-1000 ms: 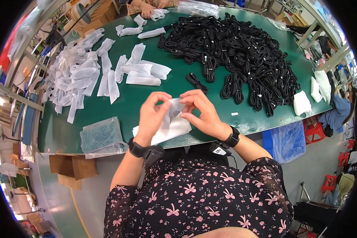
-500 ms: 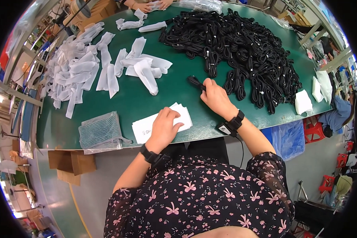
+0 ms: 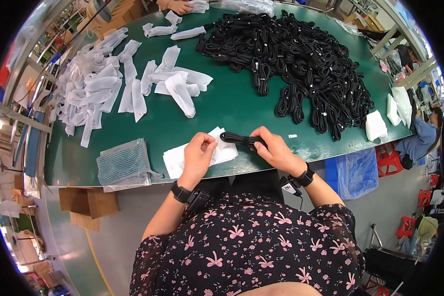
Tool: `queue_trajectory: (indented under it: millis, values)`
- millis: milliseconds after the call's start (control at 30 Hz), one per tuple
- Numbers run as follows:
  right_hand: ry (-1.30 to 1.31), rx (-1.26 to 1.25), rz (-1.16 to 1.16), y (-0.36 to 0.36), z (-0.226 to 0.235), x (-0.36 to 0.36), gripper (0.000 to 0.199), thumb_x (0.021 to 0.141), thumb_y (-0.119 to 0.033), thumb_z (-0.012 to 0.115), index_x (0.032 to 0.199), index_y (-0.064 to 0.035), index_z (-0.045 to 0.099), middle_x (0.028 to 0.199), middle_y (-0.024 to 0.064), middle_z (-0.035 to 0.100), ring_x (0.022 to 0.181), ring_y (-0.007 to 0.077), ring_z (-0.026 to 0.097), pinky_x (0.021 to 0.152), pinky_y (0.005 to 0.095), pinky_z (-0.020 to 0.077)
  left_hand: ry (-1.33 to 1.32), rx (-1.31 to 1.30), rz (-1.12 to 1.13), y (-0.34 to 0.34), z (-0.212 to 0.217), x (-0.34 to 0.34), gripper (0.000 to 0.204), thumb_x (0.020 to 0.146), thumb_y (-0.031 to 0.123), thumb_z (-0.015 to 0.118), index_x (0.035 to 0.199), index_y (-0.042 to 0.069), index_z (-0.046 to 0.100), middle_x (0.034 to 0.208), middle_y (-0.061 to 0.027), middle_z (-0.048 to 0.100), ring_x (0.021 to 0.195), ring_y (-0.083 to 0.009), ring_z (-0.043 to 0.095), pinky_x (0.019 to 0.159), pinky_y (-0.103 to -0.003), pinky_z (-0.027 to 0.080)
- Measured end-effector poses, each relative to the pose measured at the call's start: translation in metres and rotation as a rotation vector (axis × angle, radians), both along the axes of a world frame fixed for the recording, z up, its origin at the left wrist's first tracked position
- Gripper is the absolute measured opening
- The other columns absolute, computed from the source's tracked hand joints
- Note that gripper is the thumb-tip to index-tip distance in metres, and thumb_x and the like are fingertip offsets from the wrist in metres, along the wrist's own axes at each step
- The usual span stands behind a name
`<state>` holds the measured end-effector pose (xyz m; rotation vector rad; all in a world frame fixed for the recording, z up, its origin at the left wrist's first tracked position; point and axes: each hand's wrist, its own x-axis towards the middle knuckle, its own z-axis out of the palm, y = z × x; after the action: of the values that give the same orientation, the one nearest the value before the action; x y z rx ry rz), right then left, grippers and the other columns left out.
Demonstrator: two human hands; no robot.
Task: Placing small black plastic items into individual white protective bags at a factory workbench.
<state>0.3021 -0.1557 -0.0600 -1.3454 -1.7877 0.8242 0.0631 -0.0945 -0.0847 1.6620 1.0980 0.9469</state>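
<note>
My right hand (image 3: 277, 150) grips one end of a coiled black cable (image 3: 236, 138), tied in a bundle, whose other end points left over the stack of flat white bags (image 3: 174, 164). On that stack, the thumb and fingers of my left hand (image 3: 197, 157) are pinched together at the top white bag (image 3: 215, 132). Beyond my right hand spreads a large pile of bundled black cables (image 3: 301, 69). Several filled white bags (image 3: 180, 93) lie at the centre left, next to a heap of similar bags (image 3: 91, 84).
Left of the stack lies a clear bag of blue-green striped material (image 3: 125, 165). A small white tag (image 3: 292, 135) rests on the green table (image 3: 222, 108). White packets (image 3: 376, 127) sit at the right edge. Across the table is another person's hand (image 3: 180, 7).
My right hand has brought the black cable from the pile toward the white bags. My left hand's fingers have gone from lying over the stack to pinching its top bag.
</note>
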Motion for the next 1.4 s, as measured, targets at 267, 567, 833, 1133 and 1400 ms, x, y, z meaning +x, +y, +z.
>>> queue_trajectory:
  millis: [267,567,833,1133,1400]
  values:
    - [-0.020,-0.149,0.141,-0.001,0.003,0.001,0.017,0.092,-0.007,0.053,0.108,-0.0008,0.054,0.085,0.0109,0.064,0.075,0.0236,0.061,0.071,0.0329,0.0487,0.092,0.463,-0.237,0.002,0.016,-0.003,0.006,0.085,-0.002,0.065,0.088,-0.001,0.059,0.092,-0.0086,0.059,0.076,-0.0183,0.057,0.070,-0.028,0.048]
    - [-0.226,0.433,0.221,0.002,0.020,-0.004,0.036,0.079,0.003,0.068,0.113,-0.0081,0.065,0.118,0.0131,0.056,0.093,0.0272,0.058,0.077,0.0365,0.0513,0.035,0.181,-0.121,0.009,0.014,-0.010,0.003,0.085,-0.002,0.064,0.087,-0.001,0.062,0.093,-0.0062,0.058,0.077,-0.0140,0.054,0.071,-0.026,0.045]
    - [-0.287,0.508,0.166,0.002,0.017,-0.007,0.039,0.078,0.004,0.070,0.114,-0.0106,0.067,0.119,0.0130,0.056,0.093,0.0273,0.057,0.074,0.0349,0.0512,0.012,0.148,-0.107,0.009,0.019,-0.011,0.004,0.084,-0.002,0.065,0.088,-0.001,0.063,0.093,-0.0065,0.058,0.078,-0.0132,0.053,0.069,-0.025,0.045]
    - [0.009,-0.056,0.002,0.003,0.016,-0.014,0.036,0.082,0.002,0.070,0.116,-0.0083,0.066,0.108,0.0105,0.060,0.084,0.0229,0.060,0.071,0.0322,0.0506,0.098,0.440,-0.194,0.005,0.022,-0.010,0.005,0.084,-0.001,0.066,0.088,-0.001,0.063,0.092,-0.0056,0.058,0.078,-0.0125,0.054,0.069,-0.026,0.045]
    - [-0.025,0.310,0.026,0.010,0.011,-0.031,0.033,0.082,0.004,0.069,0.114,-0.0069,0.066,0.106,0.0109,0.061,0.080,0.0173,0.061,0.070,0.0290,0.0512,-0.008,0.225,-0.160,0.010,0.034,-0.006,0.005,0.083,-0.001,0.067,0.087,-0.001,0.062,0.093,-0.0057,0.059,0.078,-0.0123,0.054,0.070,-0.025,0.046]
